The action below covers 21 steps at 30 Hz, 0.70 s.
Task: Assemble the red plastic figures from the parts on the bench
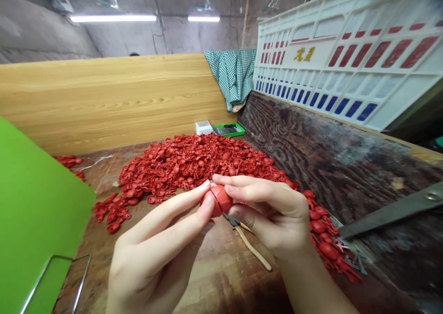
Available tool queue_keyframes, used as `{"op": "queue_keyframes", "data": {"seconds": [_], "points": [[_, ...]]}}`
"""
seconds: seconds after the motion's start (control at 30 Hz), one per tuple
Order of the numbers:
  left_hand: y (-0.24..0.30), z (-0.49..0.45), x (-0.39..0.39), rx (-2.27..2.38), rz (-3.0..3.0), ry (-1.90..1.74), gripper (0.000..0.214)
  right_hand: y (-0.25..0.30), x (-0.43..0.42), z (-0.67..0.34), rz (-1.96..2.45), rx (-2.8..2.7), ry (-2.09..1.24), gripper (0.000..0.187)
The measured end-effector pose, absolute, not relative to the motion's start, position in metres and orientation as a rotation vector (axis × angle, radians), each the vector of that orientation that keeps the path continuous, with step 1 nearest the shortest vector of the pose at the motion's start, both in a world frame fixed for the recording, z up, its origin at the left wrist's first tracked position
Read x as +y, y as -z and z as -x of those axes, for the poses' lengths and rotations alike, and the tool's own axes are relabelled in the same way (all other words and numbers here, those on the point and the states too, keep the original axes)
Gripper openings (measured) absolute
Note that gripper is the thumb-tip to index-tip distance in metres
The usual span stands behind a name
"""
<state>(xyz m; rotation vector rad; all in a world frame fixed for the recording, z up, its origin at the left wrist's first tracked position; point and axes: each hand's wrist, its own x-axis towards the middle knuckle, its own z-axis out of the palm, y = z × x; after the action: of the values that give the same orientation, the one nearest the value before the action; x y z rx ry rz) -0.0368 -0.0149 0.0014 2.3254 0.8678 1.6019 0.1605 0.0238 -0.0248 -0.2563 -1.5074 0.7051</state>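
Both of my hands meet over the worktop, holding a small red plastic ball [217, 200] between their fingertips. A thin seam runs across the ball. My left hand [155, 254] grips it from the left, and my right hand [266, 212] grips it from the right. Just behind them lies a large heap of red plastic half-shells [187, 162]. Red moulded pieces still on their runners [327, 235] spill along the right side. Under my right hand rests a small pair of nippers with pale wrapped handles [244, 238].
The scarred wooden worktop [214, 277] holds a steel shears blade [391, 215] at right, on a dark wood board [321, 143]. A green panel [34, 203] with a wire frame [58, 281] stands at left. A pine-coloured partition [104, 97] rises behind, beside a small green box [228, 129].
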Motion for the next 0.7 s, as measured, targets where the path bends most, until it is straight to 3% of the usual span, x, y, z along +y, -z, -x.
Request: {"op": "queue_keyframes", "data": {"seconds": [0.2, 0.27, 0.4, 0.57, 0.7], "points": [[0.004, 0.037, -0.013, 0.918, -2.176, -1.694, 0.064, 0.029, 0.020, -0.158, 0.230, -1.475, -0.829, 0.053], [0.005, 0.037, -0.012, 0.935, -2.198, -1.680, 0.060, 0.028, 0.018, -0.158, 0.202, -1.459, -0.872, 0.061], [0.004, 0.040, -0.007, 0.972, -2.188, -1.692, 0.050, 0.024, 0.012, -0.156, 0.179, -1.416, -1.042, 0.059], [0.011, 0.044, 0.003, 0.923, -1.970, -1.682, 0.099, 0.019, 0.013, -0.149, 0.117, -1.513, -1.095, 0.076], [0.014, 0.042, 0.003, 0.821, -1.883, -1.441, 0.103, 0.016, 0.018, -0.142, -0.003, -1.628, -1.025, 0.054]]}}
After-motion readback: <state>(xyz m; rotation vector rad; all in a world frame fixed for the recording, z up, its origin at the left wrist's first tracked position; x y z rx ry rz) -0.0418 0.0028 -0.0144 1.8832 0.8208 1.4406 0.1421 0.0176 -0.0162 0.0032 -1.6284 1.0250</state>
